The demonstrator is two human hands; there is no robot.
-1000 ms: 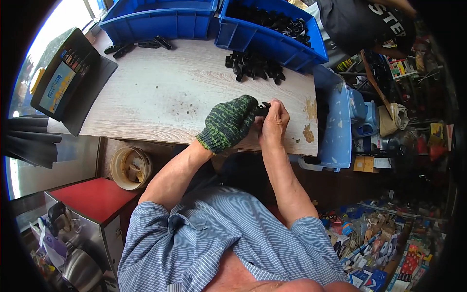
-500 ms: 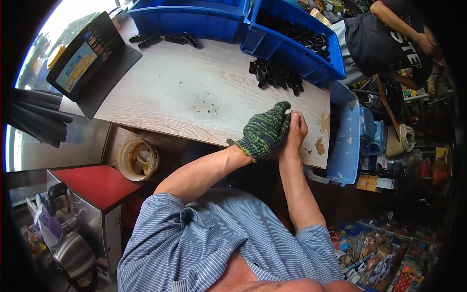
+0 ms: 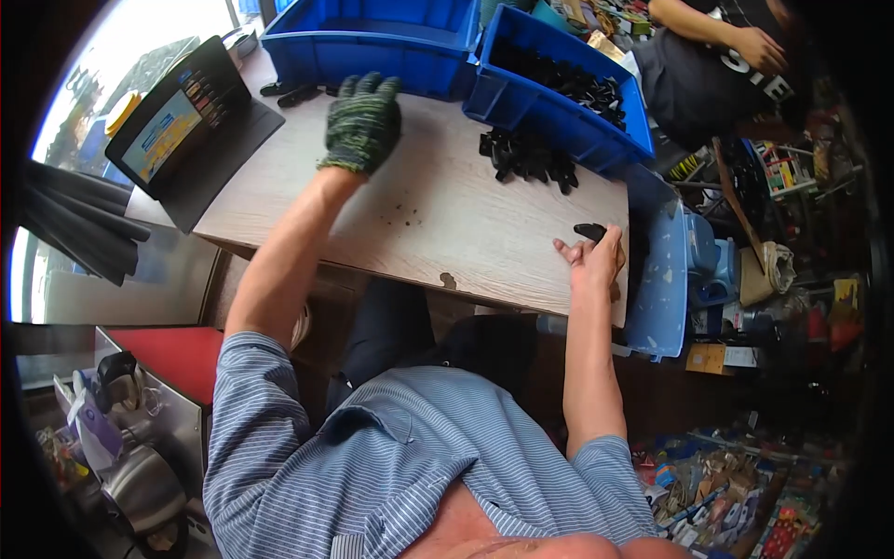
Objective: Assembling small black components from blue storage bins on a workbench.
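My left hand (image 3: 363, 126), in a dark green knitted glove, is over the far left of the table, fingers stretched toward the left blue bin. It partly hides a short row of black plastic parts (image 3: 298, 96) lying along that bin. What is under the palm, if anything, is hidden. At the table's right edge my bare right hand (image 3: 596, 261) is closed on a small black plastic part (image 3: 589, 231), whose rounded end sticks out past the fingers. Between the hands, farther back, a loose heap of similar black parts (image 3: 526, 158) lies before the right blue bin.
The left blue bin (image 3: 372, 51) and the right blue bin (image 3: 521, 107), full of black parts, line the table's far side. A tablet in a dark case (image 3: 168, 135) stands at left. A light blue tub (image 3: 656, 298) adjoins the right edge. Another person (image 3: 708, 74) stands beyond.
My hands were together at the table's front right. The left has moved far and left to the row of parts; the right has shifted slightly right, and a black part now shows in it.
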